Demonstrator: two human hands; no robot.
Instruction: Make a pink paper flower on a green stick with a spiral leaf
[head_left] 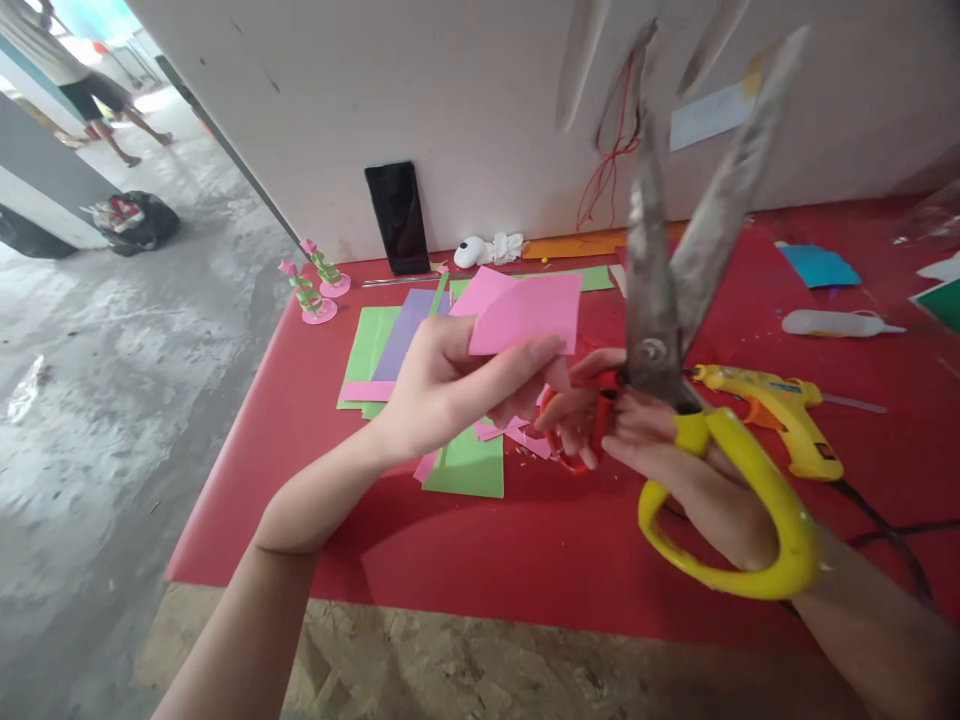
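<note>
My left hand (431, 400) pinches a pink piece of paper (536, 312) between thumb and fingers, above the table. My right hand (645, 430) holds a large pair of scissors (654, 365), its fingers around the red handle loop. The yellow loop hangs over the wrist, and the blades point upward, spread apart, just right of the pink paper. Beneath my left hand lie green paper sheets (469, 470), a purple sheet (405, 335) and pink scraps (529, 440). Part of this pile is hidden by my hand.
On the red-covered table (420, 560) are a yellow glue gun (780, 405) with a cord, a squeeze bottle (832, 323) and blue paper (817, 266). A phone (397, 218) leans on the wall beside small paper flowers (319, 310). A person (90, 85) stands far left.
</note>
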